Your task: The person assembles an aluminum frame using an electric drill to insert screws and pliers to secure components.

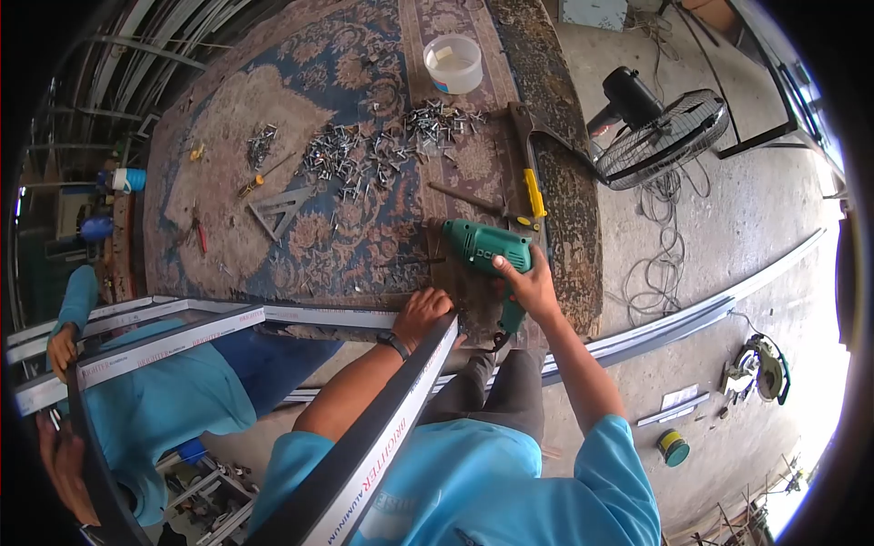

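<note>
My right hand (531, 284) is wrapped around the handle of a green power drill (487, 244), which lies level over the table edge with its nose to the left. Close to the corner of a white-taped aluminum frame (346, 317), my left hand (422, 315) curls its fingers over the bar. One frame bar runs from that corner down past my chest. Just beyond the drill lie a dark rod-like tool (466, 197) and a yellow-handled hacksaw (533, 187). Loose screws or rivets (355, 159) are heaped on the carpeted table.
A co-worker in a blue shirt (173, 391) holds the frame's far left end. On the table (246, 100) are a clear tub (452, 65), a triangular square (278, 212), a screwdriver (252, 185) and red-handled pliers (199, 235). A fan (660, 136) and cables (660, 255) stand right.
</note>
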The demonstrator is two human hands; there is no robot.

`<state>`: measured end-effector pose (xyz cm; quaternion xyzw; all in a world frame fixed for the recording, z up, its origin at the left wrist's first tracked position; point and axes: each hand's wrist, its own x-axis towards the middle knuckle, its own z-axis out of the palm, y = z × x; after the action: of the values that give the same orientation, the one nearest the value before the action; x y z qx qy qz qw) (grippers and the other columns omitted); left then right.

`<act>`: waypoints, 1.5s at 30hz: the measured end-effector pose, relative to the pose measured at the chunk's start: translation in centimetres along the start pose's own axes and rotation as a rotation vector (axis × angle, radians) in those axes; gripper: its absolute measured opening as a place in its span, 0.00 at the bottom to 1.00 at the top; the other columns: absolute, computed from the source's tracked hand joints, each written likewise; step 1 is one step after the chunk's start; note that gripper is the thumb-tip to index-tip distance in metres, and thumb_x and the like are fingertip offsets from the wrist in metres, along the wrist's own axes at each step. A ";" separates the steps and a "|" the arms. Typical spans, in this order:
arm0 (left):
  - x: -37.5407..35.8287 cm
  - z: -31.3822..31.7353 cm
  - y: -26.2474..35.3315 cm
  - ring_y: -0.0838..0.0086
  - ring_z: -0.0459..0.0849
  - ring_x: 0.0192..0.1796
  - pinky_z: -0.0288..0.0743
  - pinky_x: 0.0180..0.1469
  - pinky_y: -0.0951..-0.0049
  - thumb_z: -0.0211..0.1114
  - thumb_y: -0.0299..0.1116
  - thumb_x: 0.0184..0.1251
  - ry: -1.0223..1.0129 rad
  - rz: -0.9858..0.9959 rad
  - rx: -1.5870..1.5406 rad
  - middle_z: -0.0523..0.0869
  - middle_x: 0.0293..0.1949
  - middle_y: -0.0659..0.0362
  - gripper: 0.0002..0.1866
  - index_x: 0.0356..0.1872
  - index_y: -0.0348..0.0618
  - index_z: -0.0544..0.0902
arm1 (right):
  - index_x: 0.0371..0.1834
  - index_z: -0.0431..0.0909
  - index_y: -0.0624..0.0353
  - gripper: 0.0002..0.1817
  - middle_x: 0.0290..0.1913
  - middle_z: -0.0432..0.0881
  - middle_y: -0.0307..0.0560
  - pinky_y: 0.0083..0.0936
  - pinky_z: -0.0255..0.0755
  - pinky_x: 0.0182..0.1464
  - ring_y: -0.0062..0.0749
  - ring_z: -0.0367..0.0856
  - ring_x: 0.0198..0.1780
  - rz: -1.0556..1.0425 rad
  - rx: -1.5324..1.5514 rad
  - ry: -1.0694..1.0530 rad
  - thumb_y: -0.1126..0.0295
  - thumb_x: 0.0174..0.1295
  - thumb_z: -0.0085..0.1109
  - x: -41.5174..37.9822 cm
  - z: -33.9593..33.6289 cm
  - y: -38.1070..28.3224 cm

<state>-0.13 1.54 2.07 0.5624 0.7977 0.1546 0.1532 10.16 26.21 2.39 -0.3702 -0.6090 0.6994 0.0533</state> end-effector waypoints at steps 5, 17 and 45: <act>0.0 0.5 -1.1 0.53 0.79 0.52 0.72 0.53 0.51 0.79 0.53 0.51 0.011 0.032 -0.067 0.78 0.45 0.52 0.30 0.46 0.45 0.76 | 0.67 0.71 0.63 0.34 0.60 0.78 0.63 0.45 0.75 0.64 0.58 0.80 0.61 -0.762 -0.668 0.404 0.67 0.60 0.77 0.1 0.3 -6.0; -0.4 1.1 -1.1 0.53 0.79 0.56 0.73 0.56 0.49 0.77 0.57 0.53 -0.056 -0.015 -0.115 0.80 0.49 0.54 0.32 0.48 0.45 0.77 | 0.71 0.67 0.55 0.45 0.62 0.76 0.54 0.48 0.75 0.63 0.54 0.74 0.66 -0.649 -1.024 -0.321 0.56 0.50 0.79 9.0 8.0 -8.7; -0.5 0.5 -0.7 0.53 0.79 0.57 0.72 0.60 0.51 0.75 0.61 0.58 -0.059 -0.032 -0.132 0.79 0.50 0.52 0.34 0.51 0.44 0.77 | 0.60 0.75 0.60 0.29 0.56 0.80 0.59 0.48 0.75 0.62 0.60 0.78 0.60 -1.048 -0.804 0.029 0.63 0.57 0.75 19.6 6.3 -11.9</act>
<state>-0.39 0.90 1.37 0.5424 0.7900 0.1876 0.2156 -12.15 34.38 4.01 -0.0252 -0.9216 0.2938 0.2524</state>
